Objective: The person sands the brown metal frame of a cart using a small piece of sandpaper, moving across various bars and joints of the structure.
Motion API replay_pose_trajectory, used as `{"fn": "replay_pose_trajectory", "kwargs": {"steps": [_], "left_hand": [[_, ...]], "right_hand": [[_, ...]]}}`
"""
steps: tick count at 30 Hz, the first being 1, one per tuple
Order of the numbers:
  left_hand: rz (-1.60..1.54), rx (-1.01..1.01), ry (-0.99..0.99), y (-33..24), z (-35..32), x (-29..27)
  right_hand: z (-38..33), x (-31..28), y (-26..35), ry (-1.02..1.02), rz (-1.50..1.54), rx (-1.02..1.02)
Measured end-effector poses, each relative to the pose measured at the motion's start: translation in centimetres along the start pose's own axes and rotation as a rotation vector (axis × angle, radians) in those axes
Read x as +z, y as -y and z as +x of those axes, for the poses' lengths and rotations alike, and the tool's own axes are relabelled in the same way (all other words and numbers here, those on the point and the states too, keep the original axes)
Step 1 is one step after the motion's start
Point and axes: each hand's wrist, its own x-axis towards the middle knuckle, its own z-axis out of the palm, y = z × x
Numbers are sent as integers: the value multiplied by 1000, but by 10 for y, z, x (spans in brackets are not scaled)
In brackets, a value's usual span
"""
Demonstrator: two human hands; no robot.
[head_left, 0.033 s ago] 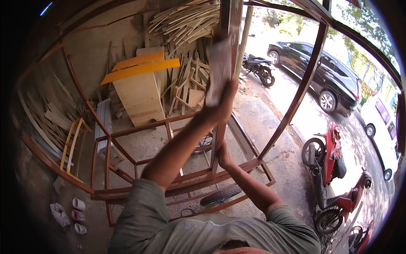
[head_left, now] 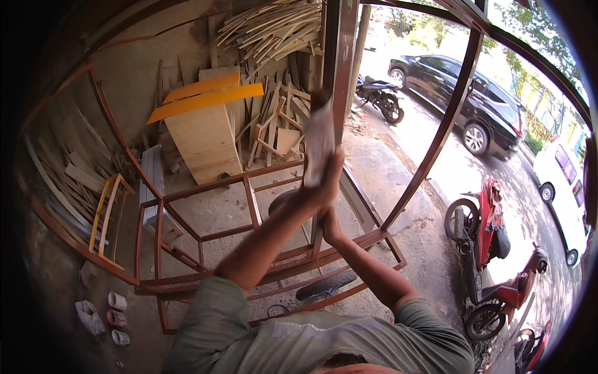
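Observation:
A dark brown wooden post (head_left: 344, 62) stands upright in front of me, part of a large brown wooden frame (head_left: 299, 258). Against the post's left side my left hand (head_left: 325, 184) presses a flat, pale grey-brown piece (head_left: 319, 137), long and narrow. That piece is blurred, so whether it is a folded sheet or a block I cannot tell. Its dark upper end touches or nearly touches the post. Lower down, my right hand (head_left: 331, 225) is closed round the post, close below the left hand; part of its fingers is hidden behind the wood.
Behind the frame stands a plywood box (head_left: 202, 143) with orange boards (head_left: 208, 103) on top. Wood offcuts (head_left: 274, 25) are stacked at the back. White cups or cans (head_left: 117, 302) sit on the floor at left. Red motorbikes (head_left: 483, 224) and a black car (head_left: 461, 93) are on the right.
My left hand and the pale piece have slid down along the post, nearer to the right hand. The right hand stays at about the same place.

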Motion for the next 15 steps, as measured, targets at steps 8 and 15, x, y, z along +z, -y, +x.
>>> {"fn": "replay_pose_trajectory", "kwargs": {"steps": [8, 15], "left_hand": [[92, 48, 170, -27, 53, -10], [26, 76, -62, 8, -43, 5]], "right_hand": [[6, -4, -2, 14, -28, -34], [-6, -3, 13, 51, -118, -139]]}}
